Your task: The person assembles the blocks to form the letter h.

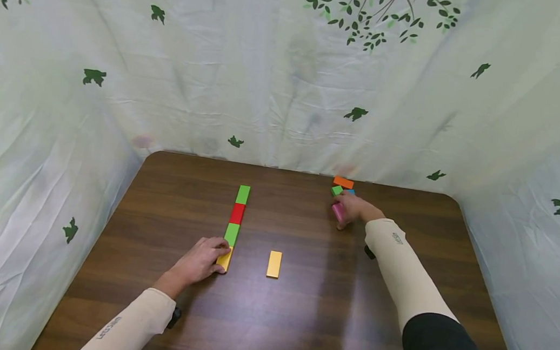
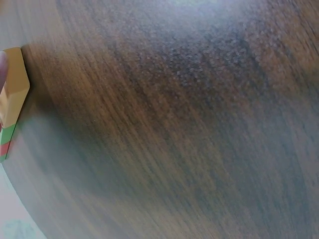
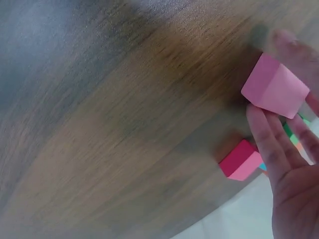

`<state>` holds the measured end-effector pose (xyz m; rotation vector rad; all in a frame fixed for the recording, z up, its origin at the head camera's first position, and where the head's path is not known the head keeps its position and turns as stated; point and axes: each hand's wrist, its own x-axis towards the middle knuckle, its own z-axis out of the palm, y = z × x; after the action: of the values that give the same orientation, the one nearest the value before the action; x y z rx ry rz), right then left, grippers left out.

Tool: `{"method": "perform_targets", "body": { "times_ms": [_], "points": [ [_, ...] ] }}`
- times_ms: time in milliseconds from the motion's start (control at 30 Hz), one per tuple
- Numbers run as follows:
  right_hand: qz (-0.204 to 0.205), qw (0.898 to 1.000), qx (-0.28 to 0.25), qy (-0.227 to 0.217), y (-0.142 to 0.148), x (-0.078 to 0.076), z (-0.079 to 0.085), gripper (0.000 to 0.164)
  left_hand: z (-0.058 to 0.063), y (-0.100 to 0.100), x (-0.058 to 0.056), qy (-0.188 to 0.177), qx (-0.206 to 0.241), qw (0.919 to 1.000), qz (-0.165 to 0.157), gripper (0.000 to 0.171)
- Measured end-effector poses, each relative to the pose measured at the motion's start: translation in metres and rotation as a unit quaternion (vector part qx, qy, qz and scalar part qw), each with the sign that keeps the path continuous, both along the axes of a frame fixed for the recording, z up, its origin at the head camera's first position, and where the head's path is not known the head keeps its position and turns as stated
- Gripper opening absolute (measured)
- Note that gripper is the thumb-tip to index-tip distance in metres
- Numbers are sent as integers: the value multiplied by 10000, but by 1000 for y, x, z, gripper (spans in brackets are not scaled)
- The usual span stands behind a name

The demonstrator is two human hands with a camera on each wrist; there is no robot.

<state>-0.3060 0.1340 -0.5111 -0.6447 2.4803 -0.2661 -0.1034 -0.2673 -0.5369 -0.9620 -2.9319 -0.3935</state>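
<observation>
A row of flat rectangular blocks runs away from me: a yellow block (image 1: pixel 225 260) nearest, then a green block (image 1: pixel 231 234), a red block (image 1: pixel 237 214) and another green block (image 1: pixel 242 194). My left hand (image 1: pixel 198 261) pinches the yellow block, thumb at its near end and fingers at its far end. In the left wrist view only a fingertip (image 2: pixel 2 69) shows against it. Farther right, my right hand (image 1: pixel 353 208) grips a pink block (image 3: pixel 276 87) between thumb and fingers. Beyond that hand lie a green block (image 1: pixel 337 190), an orange block (image 1: pixel 343 182) and a partly hidden blue block (image 1: pixel 351 191).
A second yellow block (image 1: pixel 274 264) lies alone right of the row. A red-pink block (image 3: pixel 241 160) rests on the table beside my right fingers. The brown wooden table (image 1: pixel 161 199) ends at a white leaf-printed curtain (image 1: pixel 266 87) behind and on both sides.
</observation>
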Motion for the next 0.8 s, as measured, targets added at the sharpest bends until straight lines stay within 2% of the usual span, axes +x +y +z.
{"method": "perform_targets", "body": {
  "times_ms": [100, 333, 467, 667, 800],
  "points": [
    [23, 10000, -39, -76, 1, 0, -1, 70, 1, 0, 0, -33, -47, 10000, 30, 47],
    [121, 9998, -110, 128, 1, 3, -6, 61, 0, 0, 1, -186, -82, 9997, 114, 49],
    [81, 9994, -283, 157, 0, 7, -7, 60, -1, 1, 1, -142, -77, 9998, 75, 47],
    [379, 9975, -360, 472, -8, 15, -7, 59, -2, 2, -1, -6, -16, 10000, 44, 47],
    [619, 9949, -494, 625, -17, 23, -6, 59, -1, 3, -1, -40, -3, 10000, 84, 48]
  ]
}}
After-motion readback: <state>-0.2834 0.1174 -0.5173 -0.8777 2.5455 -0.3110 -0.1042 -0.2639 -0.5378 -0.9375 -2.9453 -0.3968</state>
